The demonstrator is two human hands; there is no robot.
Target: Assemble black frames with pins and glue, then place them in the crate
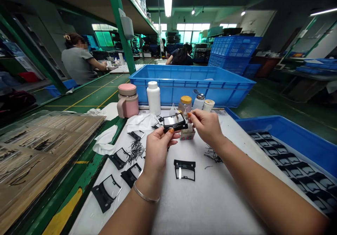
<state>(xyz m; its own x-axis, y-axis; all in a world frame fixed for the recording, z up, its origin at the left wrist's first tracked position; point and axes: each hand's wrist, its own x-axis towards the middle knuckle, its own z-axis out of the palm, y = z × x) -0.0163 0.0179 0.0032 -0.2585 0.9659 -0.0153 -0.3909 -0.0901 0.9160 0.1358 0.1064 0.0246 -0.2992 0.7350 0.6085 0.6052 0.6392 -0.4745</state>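
Observation:
My left hand (160,147) grips a black plastic frame with a clear window (175,122) by its lower edge, raised above the white tabletop (168,207). At the frame's right end, my right hand (206,124) has thumb and forefinger pinched together; whatever is between them is too small to make out. Below lies another black frame (184,170), flat on the table. Several more frames (107,193) are scattered to the left, beside a heap of thin black strips (136,152). A second heap of strips (213,154) lies partly behind my right forearm. A small box (187,134) stands behind the held frame.
A large blue crate (189,91) stands behind a pink mug (128,101), a white bottle (153,98) and a yellow-lidded jar (185,103). At right, a blue bin (286,126) holds rows of frames. Cardboard trays (52,140) lie left. Co-workers (79,61) sit further back.

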